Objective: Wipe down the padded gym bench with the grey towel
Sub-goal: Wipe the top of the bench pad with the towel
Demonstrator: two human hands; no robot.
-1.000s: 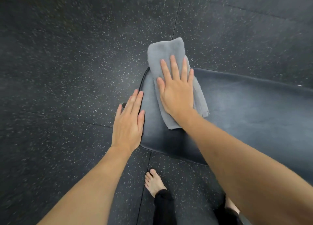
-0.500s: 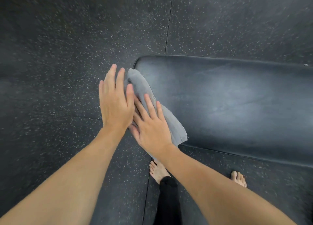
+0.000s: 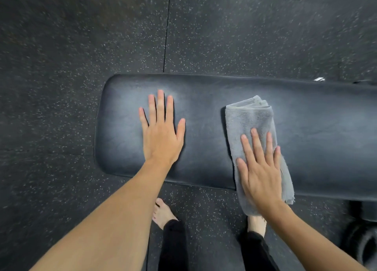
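The black padded gym bench point(image 3: 206, 148) runs across the middle of the view, its rounded end at the left. A folded grey towel point(image 3: 247, 119) lies across the pad, its near end hanging over the front edge. My right hand point(image 3: 260, 170) presses flat on the near half of the towel with fingers spread. My left hand point(image 3: 162, 132) rests flat and empty on the bare pad near the bench's left end, well apart from the towel.
Dark speckled rubber floor tiles point(image 3: 81, 36) surround the bench. My two bare feet point(image 3: 162, 213) stand just in front of it. A dark part of the bench frame point(image 3: 361, 240) shows at the lower right.
My right hand has slid the towel from the bench's left corner to the right, along the pad. My left hand left the towel and settled flat on the pad. The view shifted right.
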